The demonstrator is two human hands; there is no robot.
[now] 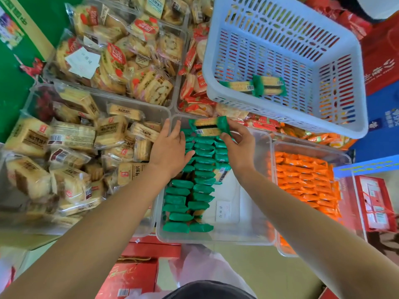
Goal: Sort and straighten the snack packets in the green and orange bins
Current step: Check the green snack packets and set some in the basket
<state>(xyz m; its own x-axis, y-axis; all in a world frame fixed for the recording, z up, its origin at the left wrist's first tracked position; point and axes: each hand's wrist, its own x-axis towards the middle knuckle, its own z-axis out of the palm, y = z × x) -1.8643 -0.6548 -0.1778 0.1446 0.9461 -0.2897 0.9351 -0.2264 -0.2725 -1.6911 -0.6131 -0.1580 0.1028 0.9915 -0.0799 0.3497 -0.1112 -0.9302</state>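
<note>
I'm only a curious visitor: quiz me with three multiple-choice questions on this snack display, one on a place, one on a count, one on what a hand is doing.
1. Beside the bin of green packets, the bin of orange packets stands: A on its left; B on its right; C stacked on it.
2. How many green snacks lie in the pale slotted basket? A none; B five; C two.
3. The right hand is: A pinching a green-wrapped packet; B flat and empty; C gripping an orange packet.
Answers: 1 B, orange sits to the right. 2 C, two lie side by side inside. 3 A, fingertips hold it above the rows.
</note>
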